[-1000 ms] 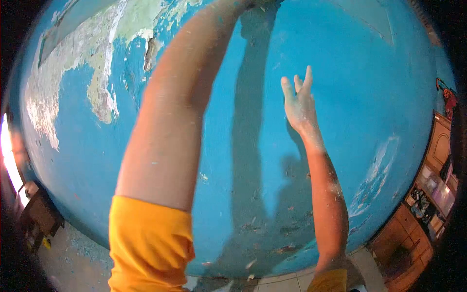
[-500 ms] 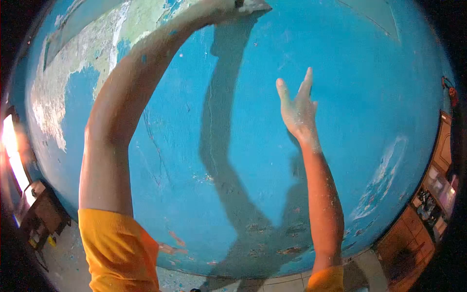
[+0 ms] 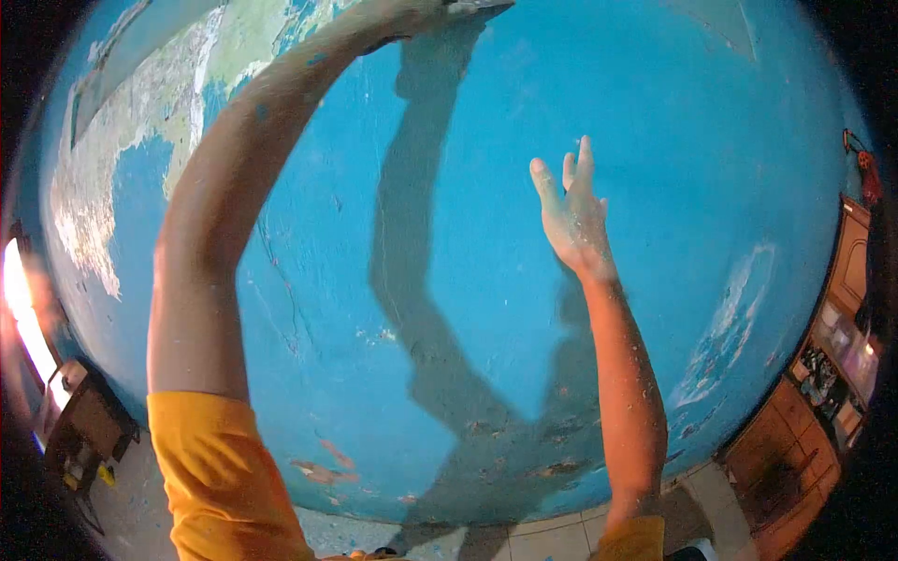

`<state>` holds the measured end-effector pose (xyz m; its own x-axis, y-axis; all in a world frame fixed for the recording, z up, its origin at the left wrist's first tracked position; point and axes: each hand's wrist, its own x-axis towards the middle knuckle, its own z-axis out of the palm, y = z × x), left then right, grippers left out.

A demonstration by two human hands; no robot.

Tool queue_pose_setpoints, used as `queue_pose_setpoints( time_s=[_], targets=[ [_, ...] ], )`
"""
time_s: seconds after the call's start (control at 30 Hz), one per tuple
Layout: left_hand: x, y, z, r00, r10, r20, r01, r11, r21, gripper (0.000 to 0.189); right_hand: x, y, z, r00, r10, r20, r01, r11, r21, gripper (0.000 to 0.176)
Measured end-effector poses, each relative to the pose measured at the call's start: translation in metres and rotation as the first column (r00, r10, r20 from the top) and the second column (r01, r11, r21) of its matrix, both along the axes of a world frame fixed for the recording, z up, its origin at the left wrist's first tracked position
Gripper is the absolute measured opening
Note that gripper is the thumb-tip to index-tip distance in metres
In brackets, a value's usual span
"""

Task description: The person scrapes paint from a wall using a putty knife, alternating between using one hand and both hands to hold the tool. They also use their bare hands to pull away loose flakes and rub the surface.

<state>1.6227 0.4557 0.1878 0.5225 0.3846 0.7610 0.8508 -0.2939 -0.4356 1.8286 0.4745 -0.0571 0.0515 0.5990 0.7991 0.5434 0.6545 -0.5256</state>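
Note:
My left hand (image 3: 423, 9) is raised to the top edge of the view, largely cut off, and closed on a scraper (image 3: 486, 8) with a flat grey blade. The blade is close against the blue painted wall (image 3: 486, 215). Lower and to the right, my right hand (image 3: 574, 220) is held up before the wall, fingers spread and nothing in it. Pale dust and flecks cover this hand and forearm. Left of my raised arm, the paint has come off in a large whitish-green patch (image 3: 140, 117).
A wooden cabinet (image 3: 781, 458) with cluttered shelves stands along the right side. At the left are a bright opening (image 3: 26, 304) and dark furniture (image 3: 89, 425). Paint chips lie on the floor (image 3: 337, 535) at the wall's foot. My arms' shadow falls across the wall.
The wall and raised left arm sit slightly further left in view. The scraper has shifted a little up and left. More fingers of my right hand now show apart.

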Motion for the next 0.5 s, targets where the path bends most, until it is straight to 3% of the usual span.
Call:
queue_pose_setpoints(
  time_s=[0.03,0.1,0.13,0.17,0.2,0.23,0.27,0.3,0.33,0.4,0.43,0.47,0.5],
  targets=[
    [0.009,0.013,0.015,0.997,-0.041,0.062,0.039,0.998,0.04,0.059,-0.002,0.001,0.005,1.0,-0.007,-0.003,0.007,1.0,0.016,0.092],
    [0.028,0.025,0.02,0.987,-0.093,0.128,0.083,0.993,0.083,0.06,-0.014,0.002,0.008,0.982,-0.184,0.052,0.182,0.983,0.039,0.09],
    [0.041,0.024,0.017,0.979,-0.111,0.171,0.073,0.974,0.214,0.06,-0.018,0.003,0.015,0.981,-0.191,0.043,0.188,0.981,0.054,0.09],
    [0.048,0.024,0.011,0.968,-0.13,0.216,0.054,0.943,0.329,0.06,-0.022,0.004,0.019,0.982,-0.19,0.004,0.185,0.962,0.199,0.089],
    [0.042,0.019,0.008,0.967,-0.132,0.22,0.056,0.946,0.319,0.06,-0.023,0.006,0.018,0.983,-0.184,-0.025,0.182,0.927,0.327,0.087],
    [0.032,0.005,0.013,0.988,0.111,0.106,-0.127,0.979,0.161,0.061,-0.021,0.012,0.027,0.982,-0.185,-0.029,0.184,0.928,0.325,0.087],
    [0.023,-0.009,0.013,0.941,0.335,-0.049,-0.334,0.942,0.019,0.063,-0.021,0.02,0.041,0.977,-0.21,-0.04,0.205,0.864,0.46,0.085],
    [0.021,-0.032,-0.008,0.968,0.24,0.077,-0.229,0.965,-0.128,0.062,-0.02,0.029,0.055,0.971,-0.233,-0.054,0.22,0.78,0.587,0.083],
    [0.018,-0.044,-0.013,0.967,0.245,0.073,-0.233,0.963,-0.136,0.062,-0.018,0.035,0.071,0.972,-0.229,-0.054,0.217,0.786,0.579,0.083],
    [0.017,-0.059,-0.017,0.949,0.314,0.017,-0.293,0.901,-0.32,0.06,-0.01,0.045,0.104,0.922,-0.384,-0.042,0.32,0.698,0.641,0.08],
    [0.024,-0.041,-0.015,0.959,0.255,0.121,-0.22,0.944,-0.245,0.059,-0.006,0.054,0.114,0.922,-0.386,-0.04,0.319,0.698,0.641,0.08],
    [0.025,-0.011,0.0,0.959,0.257,0.119,-0.223,0.944,-0.241,0.059,-0.004,0.063,0.122,0.934,-0.342,-0.104,0.33,0.715,0.617,0.08],
    [0.025,0.021,0.024,0.972,0.228,0.059,-0.22,0.969,-0.111,0.059,-0.002,0.068,0.131,0.939,-0.296,-0.172,0.339,0.724,0.601,0.08]
  ],
)
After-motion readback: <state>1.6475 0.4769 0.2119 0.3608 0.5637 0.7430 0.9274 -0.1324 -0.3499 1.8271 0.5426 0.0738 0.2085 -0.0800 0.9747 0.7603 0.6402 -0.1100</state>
